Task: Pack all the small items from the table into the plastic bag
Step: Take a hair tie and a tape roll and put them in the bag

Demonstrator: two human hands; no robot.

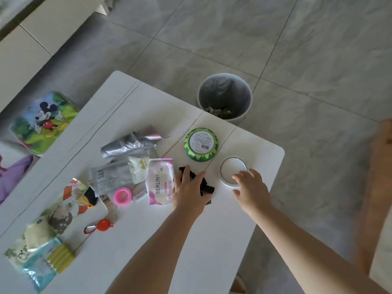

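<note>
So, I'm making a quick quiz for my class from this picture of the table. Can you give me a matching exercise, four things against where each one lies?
Things:
1. green round tin
2. black plastic bag
3. red keyring
4. white lid

Places:
A. under the left hand
B. near the table's far edge, in front of the bin
C. at the right hand's fingertips
D. alone on the table, nearer the camera than the pink ring

Pairs: 1-B, 2-A, 3-D, 4-C
</note>
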